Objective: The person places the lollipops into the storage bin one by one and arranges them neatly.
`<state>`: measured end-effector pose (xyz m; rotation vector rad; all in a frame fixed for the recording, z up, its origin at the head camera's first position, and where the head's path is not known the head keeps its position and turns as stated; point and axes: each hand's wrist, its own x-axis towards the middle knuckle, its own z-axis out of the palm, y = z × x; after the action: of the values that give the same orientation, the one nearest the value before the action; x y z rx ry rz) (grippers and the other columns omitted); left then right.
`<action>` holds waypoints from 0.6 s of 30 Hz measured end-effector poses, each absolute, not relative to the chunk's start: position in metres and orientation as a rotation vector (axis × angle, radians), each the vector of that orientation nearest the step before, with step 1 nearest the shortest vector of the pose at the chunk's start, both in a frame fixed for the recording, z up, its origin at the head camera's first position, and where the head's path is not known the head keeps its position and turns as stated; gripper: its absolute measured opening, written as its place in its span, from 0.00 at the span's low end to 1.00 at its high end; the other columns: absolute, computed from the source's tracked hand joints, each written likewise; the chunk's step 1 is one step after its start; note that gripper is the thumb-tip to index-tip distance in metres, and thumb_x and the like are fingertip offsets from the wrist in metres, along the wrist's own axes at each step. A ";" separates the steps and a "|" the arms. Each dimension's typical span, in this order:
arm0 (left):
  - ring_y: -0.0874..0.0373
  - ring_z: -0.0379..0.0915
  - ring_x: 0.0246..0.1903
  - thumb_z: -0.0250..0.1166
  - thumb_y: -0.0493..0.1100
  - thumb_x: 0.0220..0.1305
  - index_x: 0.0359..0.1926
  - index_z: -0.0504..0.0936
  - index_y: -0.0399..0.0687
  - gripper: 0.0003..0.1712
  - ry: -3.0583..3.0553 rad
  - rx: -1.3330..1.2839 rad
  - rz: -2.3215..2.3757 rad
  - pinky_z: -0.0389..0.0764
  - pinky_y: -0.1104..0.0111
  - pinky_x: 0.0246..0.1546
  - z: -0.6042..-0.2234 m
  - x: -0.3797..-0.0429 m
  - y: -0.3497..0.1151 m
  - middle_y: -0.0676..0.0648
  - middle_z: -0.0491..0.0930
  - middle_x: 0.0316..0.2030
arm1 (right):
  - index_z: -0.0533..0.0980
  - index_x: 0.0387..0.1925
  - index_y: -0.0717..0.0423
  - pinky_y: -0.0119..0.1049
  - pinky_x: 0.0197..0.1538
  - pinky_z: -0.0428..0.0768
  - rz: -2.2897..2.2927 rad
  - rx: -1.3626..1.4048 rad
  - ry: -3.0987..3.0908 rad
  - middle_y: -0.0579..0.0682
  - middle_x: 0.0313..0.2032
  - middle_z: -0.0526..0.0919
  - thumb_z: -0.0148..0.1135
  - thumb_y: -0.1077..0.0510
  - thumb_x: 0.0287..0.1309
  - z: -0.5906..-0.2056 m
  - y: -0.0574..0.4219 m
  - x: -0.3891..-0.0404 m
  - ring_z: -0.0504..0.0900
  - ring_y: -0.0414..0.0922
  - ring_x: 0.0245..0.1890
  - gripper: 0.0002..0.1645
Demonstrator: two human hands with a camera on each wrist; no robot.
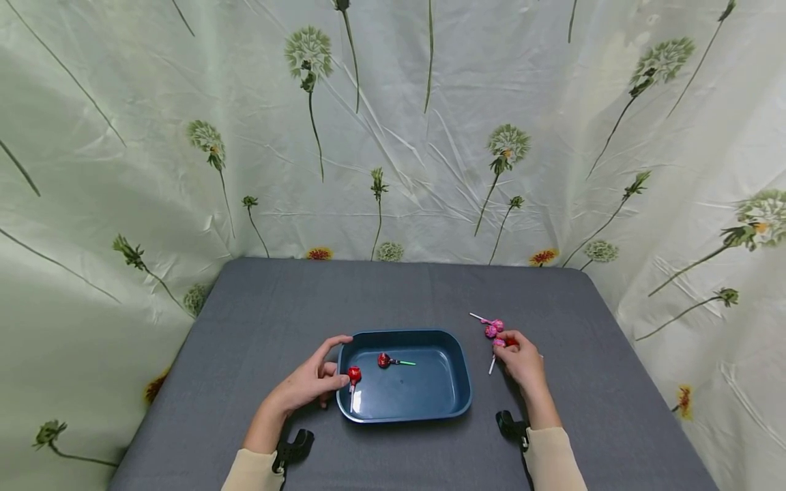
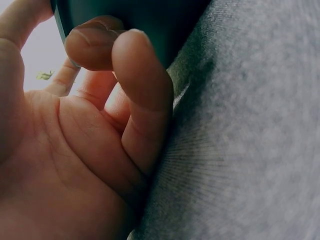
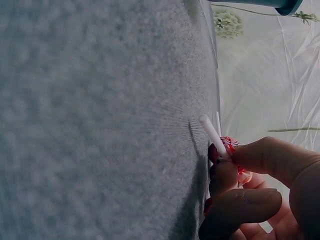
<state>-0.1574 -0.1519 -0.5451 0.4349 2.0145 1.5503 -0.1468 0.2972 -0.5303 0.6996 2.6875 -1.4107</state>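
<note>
My left hand (image 1: 303, 385) grips the left side of a dark blue tray (image 1: 417, 395), thumb at the rim and the other fingers along the outer wall. Inside the tray lie a red lollipop with a green stick (image 1: 383, 360) and a red lollipop with a pale stick (image 1: 354, 374) beside the thumb. To the right of the tray, my right hand (image 1: 525, 365) pinches a pink-wrapped lollipop (image 1: 499, 343), its white stick (image 3: 212, 135) pointing out between thumb and finger. Just beyond the fingertips lie pink lollipops (image 1: 497, 325). Something red (image 1: 512, 341) shows partly behind the fingers.
Grey cloth (image 1: 344, 293) covers the table beneath everything. Behind it and along both sides hangs a pale curtain (image 1: 430, 191) printed with dandelions. Black wrist mounts (image 1: 511, 426) sit close to the cloth below each hand.
</note>
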 end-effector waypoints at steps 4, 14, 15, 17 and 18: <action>0.59 0.69 0.21 0.66 0.47 0.75 0.81 0.51 0.61 0.43 2.013 0.439 1.553 0.79 0.64 0.26 -0.545 -0.157 -0.152 0.49 0.78 0.28 | 0.76 0.59 0.58 0.32 0.28 0.71 -1.439 0.684 2.676 0.43 0.24 0.74 0.65 0.57 0.69 -0.526 0.296 -0.142 0.71 0.42 0.24 0.20; 0.60 0.69 0.20 0.66 0.47 0.75 0.81 0.51 0.61 0.43 2.018 0.443 1.551 0.80 0.65 0.26 -0.544 -0.157 -0.152 0.49 0.78 0.28 | 0.76 0.61 0.56 0.33 0.27 0.69 -1.568 0.613 2.628 0.39 0.24 0.74 0.65 0.58 0.69 -0.501 0.293 -0.136 0.69 0.40 0.23 0.21; 0.60 0.69 0.21 0.66 0.47 0.75 0.81 0.51 0.61 0.43 2.018 0.441 1.549 0.80 0.65 0.26 -0.544 -0.157 -0.152 0.49 0.78 0.28 | 0.75 0.62 0.56 0.33 0.27 0.68 -1.580 0.602 2.623 0.38 0.24 0.74 0.65 0.59 0.69 -0.498 0.292 -0.135 0.69 0.39 0.22 0.21; 0.60 0.69 0.21 0.66 0.47 0.76 0.81 0.51 0.62 0.43 2.020 0.440 1.546 0.80 0.65 0.26 -0.544 -0.157 -0.152 0.49 0.77 0.28 | 0.75 0.63 0.56 0.33 0.27 0.67 -1.606 0.575 2.610 0.38 0.24 0.75 0.64 0.59 0.70 -0.491 0.290 -0.134 0.68 0.39 0.21 0.22; 0.60 0.69 0.21 0.66 0.47 0.76 0.81 0.51 0.62 0.43 2.022 0.440 1.545 0.80 0.65 0.26 -0.544 -0.157 -0.152 0.49 0.77 0.27 | 0.74 0.63 0.56 0.33 0.27 0.67 -1.624 0.559 2.601 0.38 0.24 0.75 0.64 0.59 0.70 -0.487 0.289 -0.133 0.67 0.39 0.21 0.22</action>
<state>-0.1569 -0.1519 -0.5440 0.4401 2.0217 1.5450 -0.1330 0.2890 -0.4868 0.5595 2.6008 -1.6245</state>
